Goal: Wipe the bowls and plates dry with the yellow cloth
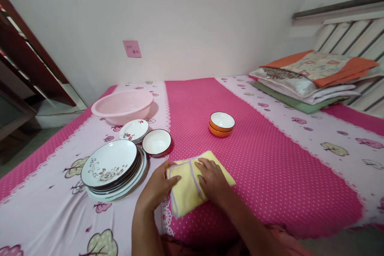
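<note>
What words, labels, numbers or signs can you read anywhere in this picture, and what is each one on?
Pink note on the wall: a few dark handwritten marks, too small and blurred to read.
Nothing else carries text: the plates, orange bowls, pink basin, yellow cloth and bedsheet show only patterns or plain colour.
</note>
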A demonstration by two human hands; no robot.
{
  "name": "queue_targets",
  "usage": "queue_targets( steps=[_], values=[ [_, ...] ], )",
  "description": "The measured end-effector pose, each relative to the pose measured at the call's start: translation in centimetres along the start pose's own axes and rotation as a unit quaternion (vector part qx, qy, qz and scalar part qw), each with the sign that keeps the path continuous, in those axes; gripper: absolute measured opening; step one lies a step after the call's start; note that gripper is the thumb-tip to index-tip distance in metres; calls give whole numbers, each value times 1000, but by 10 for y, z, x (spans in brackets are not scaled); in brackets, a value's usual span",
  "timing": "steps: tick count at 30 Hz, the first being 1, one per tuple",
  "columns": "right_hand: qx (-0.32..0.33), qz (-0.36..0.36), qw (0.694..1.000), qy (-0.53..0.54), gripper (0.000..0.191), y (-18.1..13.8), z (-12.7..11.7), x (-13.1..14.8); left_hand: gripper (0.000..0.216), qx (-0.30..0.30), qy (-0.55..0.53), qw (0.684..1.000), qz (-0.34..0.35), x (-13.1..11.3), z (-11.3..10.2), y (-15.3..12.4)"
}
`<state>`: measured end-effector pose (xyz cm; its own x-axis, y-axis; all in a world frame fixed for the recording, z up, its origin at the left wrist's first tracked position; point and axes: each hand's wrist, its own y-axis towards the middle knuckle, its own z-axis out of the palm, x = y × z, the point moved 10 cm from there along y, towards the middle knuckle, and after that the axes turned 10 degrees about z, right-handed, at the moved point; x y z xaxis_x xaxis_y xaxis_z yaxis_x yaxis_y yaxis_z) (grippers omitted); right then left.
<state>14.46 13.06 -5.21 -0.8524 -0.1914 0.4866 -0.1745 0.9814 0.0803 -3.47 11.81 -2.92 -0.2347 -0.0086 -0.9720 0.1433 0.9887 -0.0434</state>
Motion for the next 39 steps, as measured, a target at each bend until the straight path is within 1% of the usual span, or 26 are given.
queue_targets(
  steps=[2,4,7,10,13,15,18,19,21,23,25,27,28,29,31,33,36,39],
  values=[
    [-13,20,1000,-4,45,4,6,-5,49,3,-22,1000,1,-4,2,0],
    [-23,25,999,-1,45,6,9,-5,50,-11,-30,1000,1,-5,1,1],
    [-29,25,999,17,46,6,10,-4,55,-31,-66,997,32,-12,5,7],
    [-31,22,998,58,45,6,5,-5,62,-28,-95,993,63,-22,22,15],
    [-27,16,991,132,37,8,-7,-8,68,-35,-87,992,85,-29,40,24],
    [-21,16,982,189,33,9,-18,-13,73,-45,-72,992,97,-30,51,29],
    [25,33,950,311,53,10,-30,-21,81,-28,-83,990,115,-29,71,33],
    [46,39,935,348,57,10,-32,-24,82,-16,-94,988,118,-28,78,33],
    [81,46,913,398,50,10,-34,-28,82,2,-109,987,117,-25,89,34],
    [90,45,910,403,38,10,-35,-32,80,-10,-108,988,113,-21,90,36],
    [80,48,913,398,33,11,-36,-37,71,-67,-50,988,132,-21,80,37],
    [52,58,922,379,33,14,-38,-45,56,-134,48,976,163,-27,69,35],
    [36,64,928,365,34,15,-38,-48,49,-154,97,967,176,-30,68,33],
    [20,69,934,350,35,17,-39,-51,42,-159,137,960,187,-33,71,33],
    [-5,80,945,317,33,19,-39,-56,33,-134,187,952,203,-34,85,33],
    [-32,98,955,279,33,20,-39,-61,31,-98,238,944,206,-29,104,33],
    [-70,134,962,228,37,18,-42,-72,45,-70,303,934,175,-13,122,33],
    [-62,161,963,207,40,18,-37,-81,55,-60,329,930,154,1,130,33]
  ],
)
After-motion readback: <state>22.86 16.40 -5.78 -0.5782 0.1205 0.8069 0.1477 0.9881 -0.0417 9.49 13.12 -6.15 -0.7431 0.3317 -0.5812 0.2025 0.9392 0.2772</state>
